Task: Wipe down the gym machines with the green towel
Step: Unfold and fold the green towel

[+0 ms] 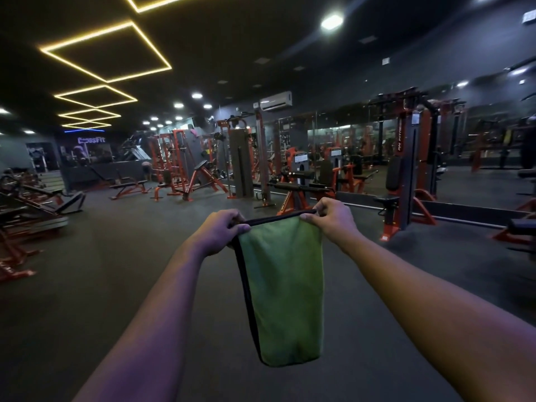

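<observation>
Hanging between two outstretched forearms (150,314), the green towel (282,291) is pinched at its top corners, with the left hand (224,232) and right hand (333,219) each keeping a clenched grip on the dark hem. It would likely wipe better folded into a flat pad first. Dark floor (116,285) lies between it and the nearest orange leg machine (301,190). A taller weight-stack machine (406,169) stands far right by the mirror wall (478,146).

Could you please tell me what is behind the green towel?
The towel, held at its top corners by the left hand and right hand, hangs before dark floor. An orange machine stands beyond its top edge. The floor directly behind is covered.
</observation>
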A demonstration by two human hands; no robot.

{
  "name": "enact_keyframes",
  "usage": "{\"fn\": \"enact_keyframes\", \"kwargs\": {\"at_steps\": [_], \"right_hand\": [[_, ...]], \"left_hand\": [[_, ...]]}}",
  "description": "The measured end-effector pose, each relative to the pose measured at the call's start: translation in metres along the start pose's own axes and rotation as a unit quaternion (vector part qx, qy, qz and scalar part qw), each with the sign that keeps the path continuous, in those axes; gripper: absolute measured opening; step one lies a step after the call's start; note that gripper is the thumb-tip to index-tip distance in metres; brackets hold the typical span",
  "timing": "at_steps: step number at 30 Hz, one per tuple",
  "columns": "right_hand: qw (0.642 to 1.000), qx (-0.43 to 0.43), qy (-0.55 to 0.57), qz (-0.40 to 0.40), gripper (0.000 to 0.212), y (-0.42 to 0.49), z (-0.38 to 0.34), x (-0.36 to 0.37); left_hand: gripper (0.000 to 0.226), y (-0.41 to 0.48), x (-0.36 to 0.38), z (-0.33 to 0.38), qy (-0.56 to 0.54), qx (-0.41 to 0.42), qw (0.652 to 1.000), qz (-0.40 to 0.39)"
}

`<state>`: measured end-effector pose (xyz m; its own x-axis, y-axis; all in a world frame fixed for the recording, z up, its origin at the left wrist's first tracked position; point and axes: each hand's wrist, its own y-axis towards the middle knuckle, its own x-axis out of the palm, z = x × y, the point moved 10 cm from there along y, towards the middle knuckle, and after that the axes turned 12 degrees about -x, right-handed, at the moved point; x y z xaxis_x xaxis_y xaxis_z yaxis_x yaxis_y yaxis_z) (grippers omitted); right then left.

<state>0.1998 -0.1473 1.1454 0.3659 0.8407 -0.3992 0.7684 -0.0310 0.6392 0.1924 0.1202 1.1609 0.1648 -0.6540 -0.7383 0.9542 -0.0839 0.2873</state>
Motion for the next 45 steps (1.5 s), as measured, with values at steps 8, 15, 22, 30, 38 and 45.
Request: {"fn": "enact_keyframes", "kwargs": {"at_steps": [8,15,22,30,38,45], "right_hand": [[0.985,0.024,0.089,-0.143,0.015,-0.004,0.008,0.019],[0.985,-0.029,0.096,-0.142,0.019,0.002,-0.031,0.032],[0.984,-0.054,0.147,-0.083,0.03,0.004,-0.04,0.018],[0.969,0.07,0.133,-0.198,0.034,-0.035,0.021,0.045],[0.975,0.115,0.035,-0.187,0.009,-0.058,0.049,0.045],[0.973,0.17,-0.059,-0.144,0.007,-0.074,0.076,0.046]], "left_hand": [[0.018,0.005,-0.006,-0.008,0.139,-0.024,0.99,0.007],[0.034,0.005,0.019,0.017,0.097,-0.031,0.991,-0.085],[0.025,0.008,0.049,0.083,0.095,0.088,0.991,-0.021],[0.018,0.013,0.019,0.096,-0.002,0.081,0.992,0.101],[0.018,-0.019,-0.055,0.079,-0.124,0.056,0.943,0.303],[0.015,-0.034,-0.089,0.066,-0.142,0.045,0.908,0.393]]}}
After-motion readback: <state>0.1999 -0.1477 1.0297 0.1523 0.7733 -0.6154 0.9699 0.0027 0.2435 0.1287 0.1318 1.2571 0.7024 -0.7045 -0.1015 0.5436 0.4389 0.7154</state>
